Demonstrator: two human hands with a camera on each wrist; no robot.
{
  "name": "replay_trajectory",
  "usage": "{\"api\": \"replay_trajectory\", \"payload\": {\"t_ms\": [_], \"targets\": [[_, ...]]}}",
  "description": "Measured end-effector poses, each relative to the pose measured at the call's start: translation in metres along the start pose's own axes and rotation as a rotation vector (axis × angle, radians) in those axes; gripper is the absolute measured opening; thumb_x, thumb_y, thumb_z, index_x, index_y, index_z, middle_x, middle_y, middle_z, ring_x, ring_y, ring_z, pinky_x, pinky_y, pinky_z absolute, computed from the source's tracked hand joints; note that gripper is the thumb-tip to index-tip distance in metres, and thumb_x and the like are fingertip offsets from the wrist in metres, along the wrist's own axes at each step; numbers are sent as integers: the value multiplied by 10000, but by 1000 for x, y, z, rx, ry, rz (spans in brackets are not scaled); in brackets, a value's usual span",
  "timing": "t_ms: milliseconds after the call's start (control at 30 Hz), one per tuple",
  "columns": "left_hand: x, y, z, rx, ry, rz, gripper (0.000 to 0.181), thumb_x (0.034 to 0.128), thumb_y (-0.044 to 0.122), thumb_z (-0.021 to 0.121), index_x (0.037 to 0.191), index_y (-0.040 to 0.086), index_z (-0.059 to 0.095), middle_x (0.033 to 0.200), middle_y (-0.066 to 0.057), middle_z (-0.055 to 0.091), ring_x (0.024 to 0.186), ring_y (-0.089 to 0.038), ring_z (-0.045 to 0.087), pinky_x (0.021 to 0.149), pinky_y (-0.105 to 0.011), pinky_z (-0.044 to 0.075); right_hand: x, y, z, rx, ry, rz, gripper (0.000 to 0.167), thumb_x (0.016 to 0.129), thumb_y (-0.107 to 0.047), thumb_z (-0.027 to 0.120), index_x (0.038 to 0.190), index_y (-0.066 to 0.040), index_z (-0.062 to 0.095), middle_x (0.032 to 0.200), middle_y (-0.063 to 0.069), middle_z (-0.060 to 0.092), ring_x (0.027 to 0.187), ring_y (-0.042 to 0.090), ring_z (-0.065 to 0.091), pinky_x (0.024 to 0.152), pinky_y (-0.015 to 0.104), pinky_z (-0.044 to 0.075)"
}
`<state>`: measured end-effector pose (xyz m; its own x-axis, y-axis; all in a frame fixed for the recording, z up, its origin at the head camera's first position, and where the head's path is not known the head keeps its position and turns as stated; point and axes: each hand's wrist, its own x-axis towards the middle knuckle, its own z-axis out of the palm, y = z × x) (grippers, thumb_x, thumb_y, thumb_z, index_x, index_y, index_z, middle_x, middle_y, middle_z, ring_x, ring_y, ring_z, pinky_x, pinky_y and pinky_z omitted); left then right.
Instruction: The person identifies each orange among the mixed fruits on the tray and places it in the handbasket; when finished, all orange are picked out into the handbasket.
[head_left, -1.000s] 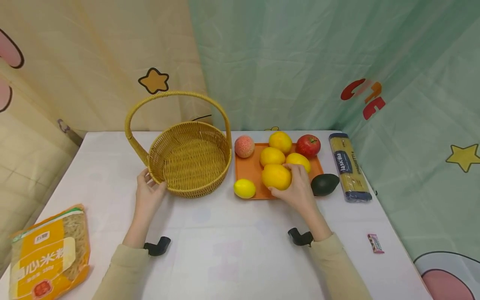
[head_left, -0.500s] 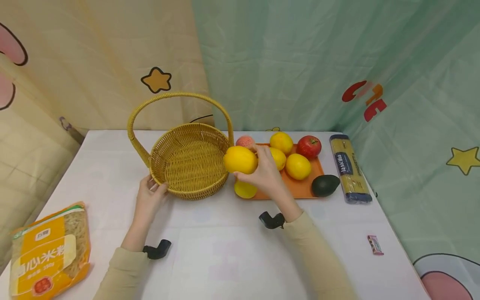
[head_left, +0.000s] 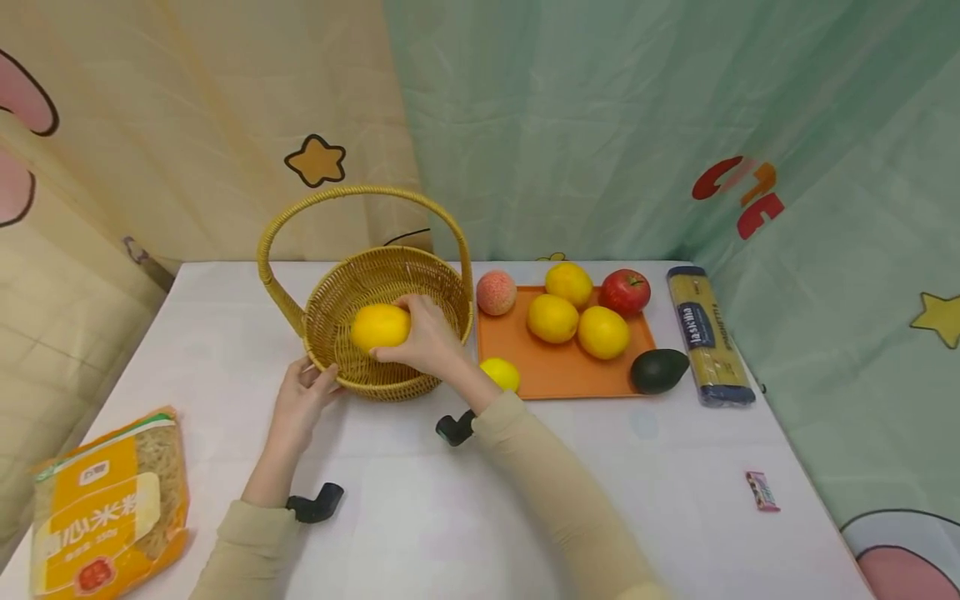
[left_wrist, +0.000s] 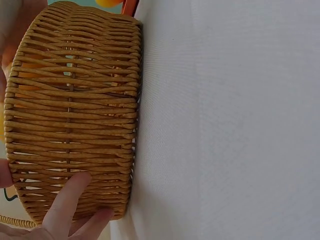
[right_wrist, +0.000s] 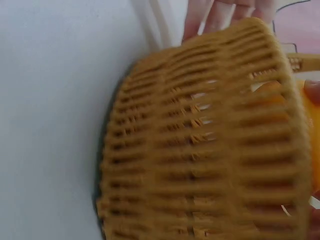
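Observation:
My right hand (head_left: pixel 427 337) holds a plump yellow lemon (head_left: pixel 380 327) between thumb and fingers, inside the round opening of a woven wicker basket (head_left: pixel 322 287). Whether the lemon touches the basket floor cannot be seen. At the basket's near left side, my left hand (head_left: pixel 298 404) grips the rim, its thumb at the edge. In the left wrist view, its fingers (left_wrist: pixel 70 200) lie against the outer weave. An orange tray (head_left: pixel 555 377) to the right bears several yellow lemons (head_left: pixel 552 318), a peach (head_left: pixel 496 292), a red apple (head_left: pixel 626 292) and a dark green avocado (head_left: pixel 659 371).
The basket's tall handle (head_left: pixel 363 191) arches over it. A spaghetti pack (head_left: pixel 709 336) lies right of the tray, with a small wrapped candy (head_left: pixel 762 491) nearer. An orange noodle bag (head_left: pixel 112 508) lies at the front left. Curtains hang behind the white table (head_left: pixel 420 517).
My right hand has lifted the lemon off the tray and carried it left into the basket opening. The left hand keeps its grip on the rim.

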<state>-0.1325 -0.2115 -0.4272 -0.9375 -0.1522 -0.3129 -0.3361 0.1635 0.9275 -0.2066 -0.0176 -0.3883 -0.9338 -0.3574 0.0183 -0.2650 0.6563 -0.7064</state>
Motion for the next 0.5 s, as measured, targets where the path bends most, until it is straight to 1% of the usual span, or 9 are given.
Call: {"api": "replay_trajectory", "payload": {"t_ms": [200,367,500], "targets": [[0,-1,1,-3,-3,17,693,1046,232,446,1549,-31,48,1563,-312,246,1351,-414,457,1091,-417,457,14,-12,25,-51,-60,38,766,756,-424,820,1373,-110,491,1316,77,534,1136,219,520,915,326,535],[-2,0,1,-31,-8,26,685,1047,214,446,1550,-29,48,1557,-316,254,1353,-421,450,1089,-409,455,23,-16,38,-99,-70,64,766,757,-415,827,1382,-117,498,1313,76,543,1149,221,529,922,322,537],[-3,1,1,-34,-7,24,690,1048,222,444,1552,-25,42,1563,-309,247,1358,-412,445,1099,-413,448,26,-16,46,-141,-75,69,764,751,-429,836,1375,-135,508,1321,71,536,1167,224,517,935,312,535]]}}
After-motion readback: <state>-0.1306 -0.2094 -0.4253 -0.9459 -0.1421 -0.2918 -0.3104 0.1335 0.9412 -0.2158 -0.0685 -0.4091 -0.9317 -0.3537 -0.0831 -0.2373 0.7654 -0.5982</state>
